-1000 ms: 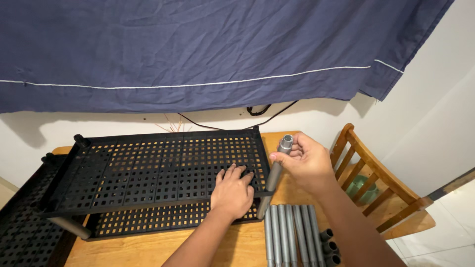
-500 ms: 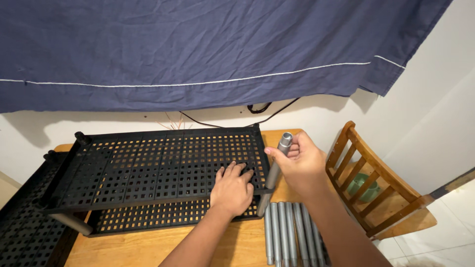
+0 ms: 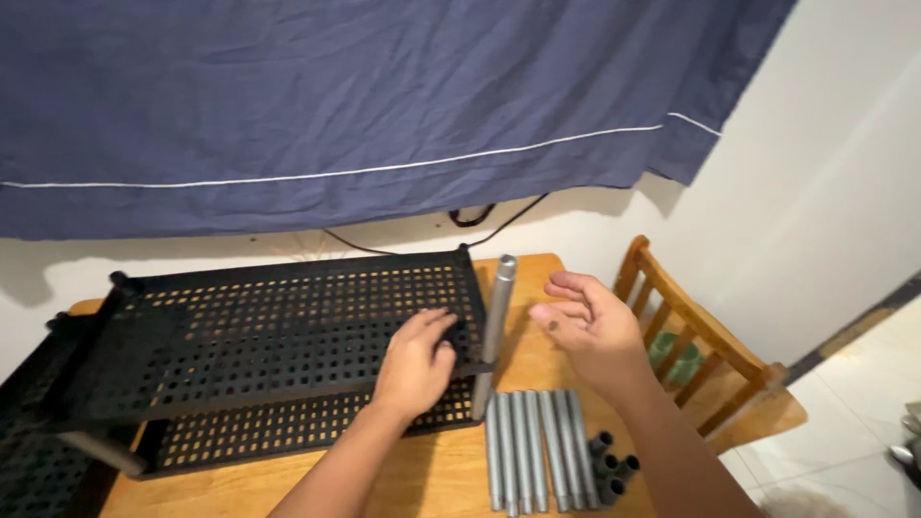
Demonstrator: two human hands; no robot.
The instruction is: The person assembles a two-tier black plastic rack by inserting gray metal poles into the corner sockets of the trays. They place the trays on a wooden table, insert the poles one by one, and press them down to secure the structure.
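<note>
Released now, the right hand [image 3: 587, 331] hangs open beside the upright grey tube [image 3: 498, 312]; left hand [image 3: 416, 363] presses flat on black perforated shelf [image 3: 259, 331].

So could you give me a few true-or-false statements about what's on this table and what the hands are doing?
1. The left hand rests flat on the black shelf. True.
2. The right hand grips the upright grey tube. False: it is open, beside the tube and apart from it.
3. Spare tubes lie side by side on the table. True.
4. The shelf is solid. False: it is full of square holes.
5. A wooden chair stands to the right. True.
</note>
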